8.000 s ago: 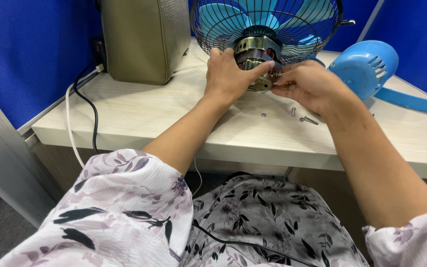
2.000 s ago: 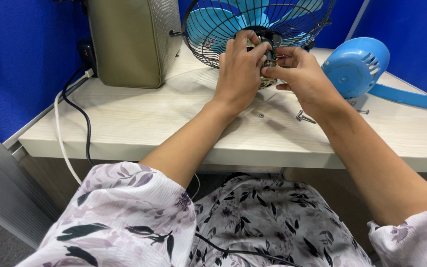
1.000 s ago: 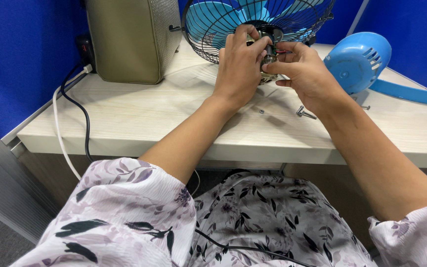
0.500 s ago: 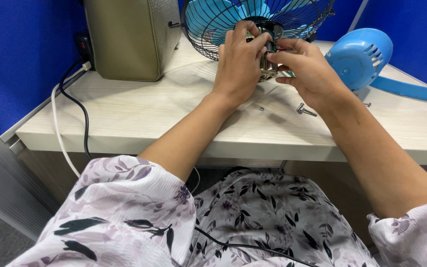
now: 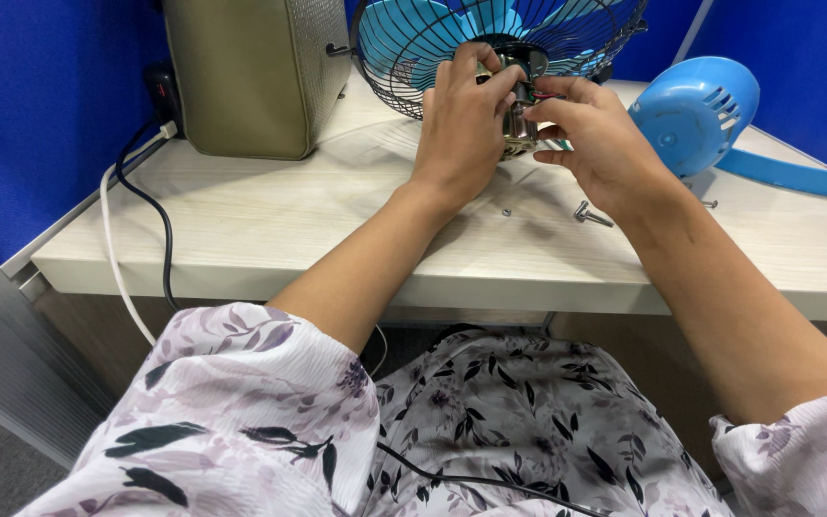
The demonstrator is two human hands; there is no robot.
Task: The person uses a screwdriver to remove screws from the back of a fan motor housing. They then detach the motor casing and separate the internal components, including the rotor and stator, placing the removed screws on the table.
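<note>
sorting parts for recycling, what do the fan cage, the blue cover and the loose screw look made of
Fan cage: thin dark wire, probably painted or coated steel; fine ribs, slight sheen.
Blue cover: moulded plastic by its look; smooth, even light blue, rounded with cut slots.
Loose screw: bare silvery metal, likely steel; it glints on the pale wood-grain desk, which looks laminate.

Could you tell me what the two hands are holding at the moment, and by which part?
Both hands grip the fan motor behind the wire guard: left hand around its left side, right hand at its right.
</note>
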